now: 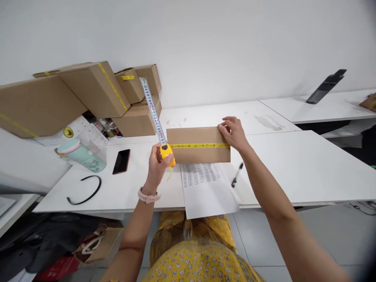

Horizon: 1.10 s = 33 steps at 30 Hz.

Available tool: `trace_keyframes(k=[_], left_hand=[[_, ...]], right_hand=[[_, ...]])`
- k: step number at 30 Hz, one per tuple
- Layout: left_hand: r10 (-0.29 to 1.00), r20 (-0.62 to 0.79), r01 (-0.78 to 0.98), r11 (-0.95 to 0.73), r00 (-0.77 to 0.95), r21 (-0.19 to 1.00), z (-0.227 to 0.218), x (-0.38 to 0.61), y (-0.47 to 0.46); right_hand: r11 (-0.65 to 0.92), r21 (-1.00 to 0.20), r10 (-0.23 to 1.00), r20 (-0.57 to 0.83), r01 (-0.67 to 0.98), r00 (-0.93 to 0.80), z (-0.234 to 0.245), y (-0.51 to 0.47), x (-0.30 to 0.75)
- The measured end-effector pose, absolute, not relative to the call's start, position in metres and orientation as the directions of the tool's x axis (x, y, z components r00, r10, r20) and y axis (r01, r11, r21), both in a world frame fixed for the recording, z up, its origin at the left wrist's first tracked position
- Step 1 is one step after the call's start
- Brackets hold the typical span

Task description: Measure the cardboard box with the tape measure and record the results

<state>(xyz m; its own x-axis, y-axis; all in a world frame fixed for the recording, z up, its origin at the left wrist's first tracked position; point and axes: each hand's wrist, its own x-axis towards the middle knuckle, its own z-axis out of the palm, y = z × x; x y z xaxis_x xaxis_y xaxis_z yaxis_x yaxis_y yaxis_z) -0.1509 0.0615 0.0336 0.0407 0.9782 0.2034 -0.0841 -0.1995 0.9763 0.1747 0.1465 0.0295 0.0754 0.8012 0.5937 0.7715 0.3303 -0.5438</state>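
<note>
White laminate forms the table (293, 168). A second white table (323, 107) is set behind it, to the far right of the right hand's hold, against a plain white wall (205, 39). Grey floor tiles (258, 227) are seen below the near edge.

A cardboard box (199, 154) is stood on the table between the two grips. It is plain brown, with its broad face toward the camera and one yellow printed tape strip (199, 145) running level across it from side to side. Its edges are crisp and no dents are seen.

The left hand (157, 164) is closed around a yellow tape measure (167, 152), whose case is pressed to the box's left edge. The blade (152, 109) is drawn out and slants up and away from this grip; red and black numerals are seen on it. A pale wristband (147, 196) is worn just below the grip.

The right hand (233, 133) is closed lightly over the box's upper right corner, with the fingers curled on the top edge.

A printed sheet (208, 192) lies below and between the grips and overhangs the table edge. A pen (237, 174) lies below the right grip. A black phone (121, 161), a mint bottle (82, 156) and a black band (88, 190) lie left of the left grip. Stacked cartons (88, 90) are piled beyond them, near the blade's tip.
</note>
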Motion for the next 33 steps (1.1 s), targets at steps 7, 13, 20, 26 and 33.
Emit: trace_keyframes(k=[7, 13, 20, 26, 33], left_hand=[[0.898, 0.016, -0.195, 0.078, 0.441, 0.978, -0.016, -0.097, 0.009], [0.872, -0.085, -0.244, 0.226, 0.482, 0.943, -0.052, -0.073, -0.004], [0.858, -0.11, -0.256, 0.269, 0.502, 0.929, -0.053, -0.072, -0.007], [0.849, -0.112, -0.257, 0.279, 0.516, 0.925, -0.058, -0.07, -0.004], [0.842, -0.088, -0.232, 0.244, 0.532, 0.942, -0.073, -0.079, 0.015]], right_hand=[[0.323, -0.429, 0.823, 0.568, 0.844, -0.026, 0.035, 0.167, 0.161], [0.273, -0.366, 0.821, 0.571, 0.89, -0.018, 0.039, 0.173, 0.154], [0.407, -0.258, 0.778, 0.6, 0.876, -0.184, 0.041, 0.182, 0.15], [0.405, -0.117, 0.773, 0.573, 0.907, -0.272, 0.036, 0.189, 0.153], [0.365, -0.097, 0.793, 0.553, 0.926, -0.255, 0.033, 0.199, 0.154]])
